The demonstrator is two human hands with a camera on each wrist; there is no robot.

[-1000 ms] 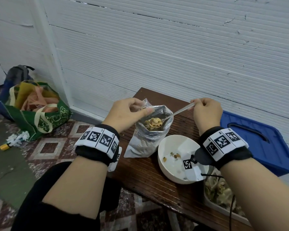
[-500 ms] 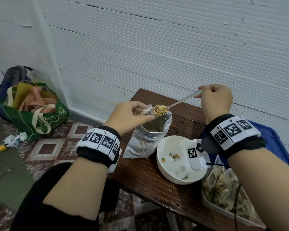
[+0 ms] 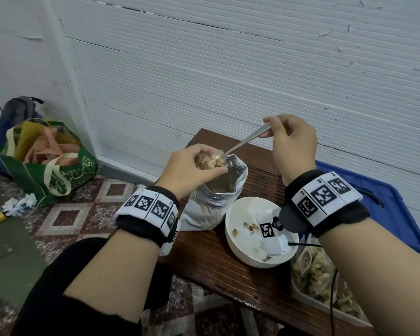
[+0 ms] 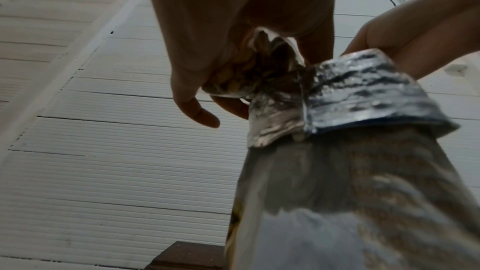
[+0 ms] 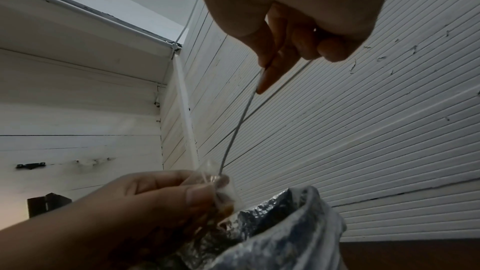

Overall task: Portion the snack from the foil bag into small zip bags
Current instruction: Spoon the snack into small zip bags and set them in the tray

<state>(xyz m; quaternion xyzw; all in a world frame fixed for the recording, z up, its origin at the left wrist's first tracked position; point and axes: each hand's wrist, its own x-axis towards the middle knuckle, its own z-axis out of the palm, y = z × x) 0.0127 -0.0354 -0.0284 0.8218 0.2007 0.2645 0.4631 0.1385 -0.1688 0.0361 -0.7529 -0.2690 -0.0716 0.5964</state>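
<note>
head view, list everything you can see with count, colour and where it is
foil bag: 1, silver, open, upright on the table, left of the bowl
small zip bag: 1, clear, part filled with snack, held over the foil bag's mouth
spoon: 1, metal, tip in the zip bag
bowl: 1, white, a few crumbs inside, on the table
table: 1, dark brown wood, against the wall
tray of filled bags: 1, at the table's right end; number of bags cannot be told
bin lid: 1, blue, right of the table
tote bag: 1, green, on the floor, left
backpack: 1, grey, behind the tote
left hand: holds the zip bag
right hand: pinches the spoon handle
</note>
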